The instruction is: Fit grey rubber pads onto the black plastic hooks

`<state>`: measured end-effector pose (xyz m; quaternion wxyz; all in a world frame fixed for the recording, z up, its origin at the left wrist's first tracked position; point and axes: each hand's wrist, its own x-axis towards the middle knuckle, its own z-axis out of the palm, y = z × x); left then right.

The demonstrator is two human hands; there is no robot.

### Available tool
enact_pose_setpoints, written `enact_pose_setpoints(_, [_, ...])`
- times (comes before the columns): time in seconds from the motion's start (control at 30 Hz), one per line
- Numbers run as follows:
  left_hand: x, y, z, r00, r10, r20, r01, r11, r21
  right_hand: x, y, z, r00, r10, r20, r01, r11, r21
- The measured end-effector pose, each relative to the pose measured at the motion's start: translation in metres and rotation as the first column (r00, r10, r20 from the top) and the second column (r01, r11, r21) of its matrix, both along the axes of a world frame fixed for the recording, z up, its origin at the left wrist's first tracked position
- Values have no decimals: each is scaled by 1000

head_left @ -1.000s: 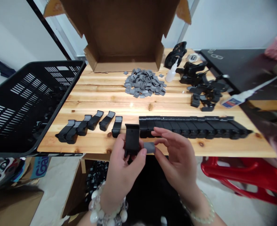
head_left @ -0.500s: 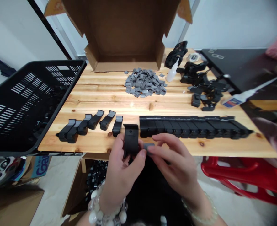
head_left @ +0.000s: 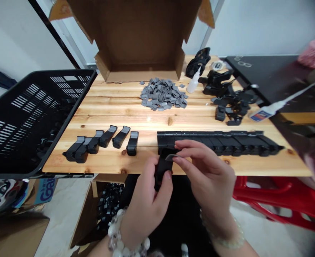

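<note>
My left hand (head_left: 148,203) is closed around a black plastic clip part (head_left: 163,167), held upright at the table's front edge. My right hand (head_left: 208,175) pinches a small grey pad (head_left: 170,157) and holds it against the top of that black part. Both hands meet just in front of the left end of a long row of black clip parts (head_left: 218,142) lying side by side. To the left lies a shorter row of black parts with grey pads (head_left: 103,141).
A pile of grey pads (head_left: 162,94) sits mid-table before an open cardboard box (head_left: 141,39). A white glue bottle (head_left: 194,84) and a heap of black parts (head_left: 227,96) lie at the back right. A black plastic crate (head_left: 26,117) overhangs the left side. A red stool (head_left: 280,203) stands below right.
Both hands shifted slightly right. The black part turned in my left hand, and my right hand brought the grey pad from beside the part onto its top.
</note>
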<state>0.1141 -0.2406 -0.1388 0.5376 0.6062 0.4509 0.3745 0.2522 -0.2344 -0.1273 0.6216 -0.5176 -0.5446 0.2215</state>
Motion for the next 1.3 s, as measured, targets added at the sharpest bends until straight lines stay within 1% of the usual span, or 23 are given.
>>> enact_pose_setpoints(0.23, [2, 1, 3, 999, -20, -43, 24, 994, 103, -1, 1, 0, 998, -13, 60, 12, 1000, 19])
enact_pose_setpoints(0.5, [2, 0, 4, 998, -38, -56, 44, 993, 111, -3, 1, -6, 994, -30, 108, 25, 999, 48])
enact_pose_setpoints(0.6, [2, -1, 4, 997, -30, -65, 36, 995, 96, -7, 1, -11, 996, -42, 79, 38, 998, 41])
enact_pose_setpoints(0.67, [3, -1, 3, 998, -26, -57, 31, 996, 87, -9, 1, -12, 998, -54, 20, 54, 998, 18])
enact_pose_setpoints(0.73, [3, -1, 3, 998, -28, -48, 31, 997, 76, -8, 1, -12, 998, -49, -51, 47, 998, -34])
enact_pose_setpoints(0.8, [3, -1, 2, 998, -35, -45, 38, 997, 68, -3, 3, -10, 994, 5, -112, -18, 993, -113])
enact_pose_setpoints(0.87, [2, -1, 2, 998, -46, -44, 49, 997, 66, 4, 5, -6, 981, 109, -159, -140, 970, -200])
enact_pose_setpoints(0.93, [2, -1, 1, 997, -58, -43, 61, 996, 71, 10, 8, -2, 956, 223, -189, -270, 922, -279])
enact_pose_setpoints(1.0, [1, -2, 1, 997, -58, -56, 62, 995, 80, 15, 11, 1, 935, 298, -194, -349, 873, -340])
enact_pose_setpoints(1.07, [0, -2, 0, 996, -48, -78, 54, 995, 87, 17, 14, 2, 919, 341, -197, -392, 846, -363])
enact_pose_setpoints(1.13, [-1, -2, 0, 994, -48, -97, 58, 994, 96, 17, 16, 2, 907, 365, -207, -418, 835, -358])
enact_pose_setpoints(1.2, [-1, -1, 0, 992, -54, -116, 66, 992, 106, 16, 18, 1, 906, 371, -204, -422, 836, -351])
enact_pose_setpoints(1.3, [-1, 0, -2, 991, -39, -130, 56, 990, 133, 13, 19, -2, 925, 342, -163, -378, 859, -346])
